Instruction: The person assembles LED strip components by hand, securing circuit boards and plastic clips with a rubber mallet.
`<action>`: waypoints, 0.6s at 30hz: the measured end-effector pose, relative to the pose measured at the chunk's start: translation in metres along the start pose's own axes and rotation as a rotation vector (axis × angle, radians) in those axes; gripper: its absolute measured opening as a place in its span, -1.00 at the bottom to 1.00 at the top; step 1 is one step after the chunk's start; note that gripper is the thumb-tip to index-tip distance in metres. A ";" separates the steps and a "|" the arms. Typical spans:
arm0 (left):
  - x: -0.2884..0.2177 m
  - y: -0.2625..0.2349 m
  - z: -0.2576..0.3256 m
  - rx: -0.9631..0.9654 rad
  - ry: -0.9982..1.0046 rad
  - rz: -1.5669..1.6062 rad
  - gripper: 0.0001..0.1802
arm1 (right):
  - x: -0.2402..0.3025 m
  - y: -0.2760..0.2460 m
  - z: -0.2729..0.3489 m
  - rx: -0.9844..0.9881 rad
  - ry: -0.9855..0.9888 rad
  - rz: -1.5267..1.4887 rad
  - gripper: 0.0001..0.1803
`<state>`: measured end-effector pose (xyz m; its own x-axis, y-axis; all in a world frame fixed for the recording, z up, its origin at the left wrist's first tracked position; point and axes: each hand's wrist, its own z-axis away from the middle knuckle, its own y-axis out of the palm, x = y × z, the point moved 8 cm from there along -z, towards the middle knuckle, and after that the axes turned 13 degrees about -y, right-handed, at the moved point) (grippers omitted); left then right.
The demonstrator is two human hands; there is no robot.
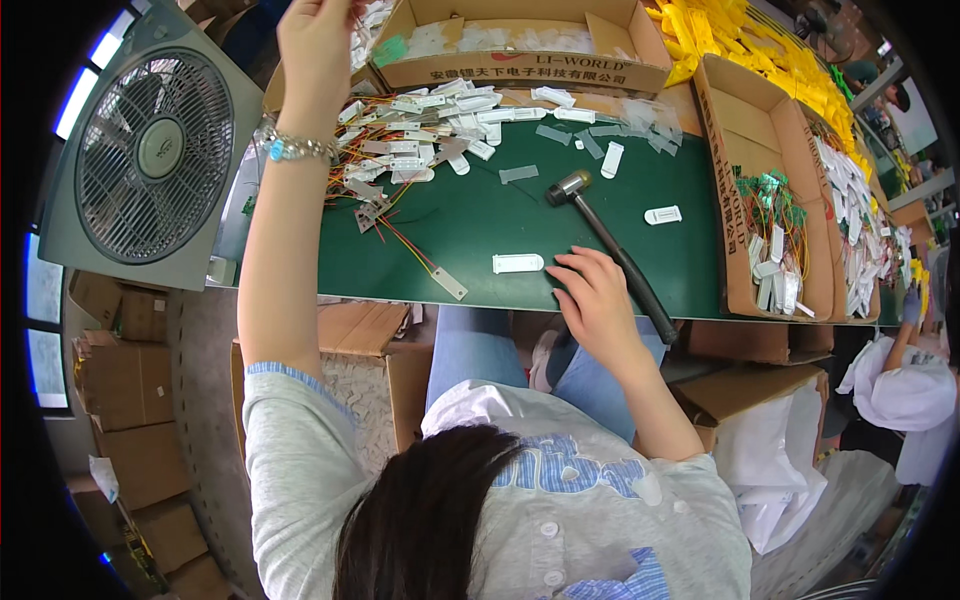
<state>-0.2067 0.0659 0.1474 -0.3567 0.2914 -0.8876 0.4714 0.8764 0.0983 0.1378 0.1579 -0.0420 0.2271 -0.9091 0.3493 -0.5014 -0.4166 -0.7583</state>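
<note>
My left hand [314, 45] reaches far out at the top edge, beside a heap of small white parts left of a cardboard tray [520, 72]. Its fingertips run out of the picture, so what they hold is hidden. At the table's near edge my right hand [597, 300] rests with loosely spread fingers and nothing in them. Just left of its fingertips lies a white plastic casing [517, 263]. A hammer [620, 250] lies slantwise behind and beside that hand. Further left sits a flat grey-white module [449, 283] with red and yellow wires.
Wired modules and white casings form a pile [420, 130] at the back left. Clear film pieces [640, 125] lie behind the hammer. A cardboard box [760, 130] with green wired boards stands right, near yellow packets [710, 35]. A fan [160, 150] stands left; another person [905, 370] works far right.
</note>
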 end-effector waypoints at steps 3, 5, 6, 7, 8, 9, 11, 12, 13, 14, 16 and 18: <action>0.018 0.002 0.017 0.154 0.019 -0.257 -0.70 | 0.010 0.003 -0.009 0.001 -0.016 0.012 -0.58; -0.005 0.043 0.069 0.218 0.216 -0.582 -0.83 | 0.008 0.006 -0.014 -0.003 0.004 0.012 -0.56; -0.002 0.044 0.083 0.270 0.231 -0.655 -0.82 | 0.010 0.008 -0.018 -0.008 -0.004 0.003 -0.54; -0.002 0.045 0.099 0.288 0.285 -0.673 -0.81 | 0.009 0.011 -0.021 -0.003 -0.005 -0.004 -0.54; -0.002 0.049 0.115 0.309 0.340 -0.687 -0.79 | 0.009 0.014 -0.023 0.004 -0.029 -0.004 -0.54; -0.001 0.048 0.129 0.308 0.334 -0.690 -0.79 | 0.010 0.017 -0.025 0.009 -0.054 -0.005 -0.55; 0.003 0.049 0.156 0.301 0.344 -0.783 -0.71 | 0.004 0.021 -0.023 0.026 -0.027 -0.023 -0.54; 0.002 0.048 0.170 0.301 0.340 -0.785 -0.71 | 0.003 0.023 -0.024 0.039 -0.010 -0.048 -0.54; -0.005 0.047 0.186 0.268 0.422 -0.791 -0.69 | 0.002 0.023 -0.025 0.042 -0.008 -0.051 -0.54; -0.010 0.048 0.201 0.236 0.506 -0.791 -0.66 | 0.000 0.021 -0.026 0.025 0.007 -0.069 -0.54; 0.009 0.056 0.222 0.293 0.424 -0.692 -0.70 | -0.003 0.019 -0.026 0.012 0.026 -0.085 -0.54; 0.032 0.062 0.239 0.352 0.218 -0.646 -0.78 | -0.004 0.016 -0.026 0.004 0.051 -0.102 -0.50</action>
<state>0.0043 0.0380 0.0175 -0.7824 -0.1364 -0.6076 0.3312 0.7351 -0.5915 0.1074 0.1547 -0.0413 0.2338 -0.8605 0.4527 -0.4746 -0.5074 -0.7193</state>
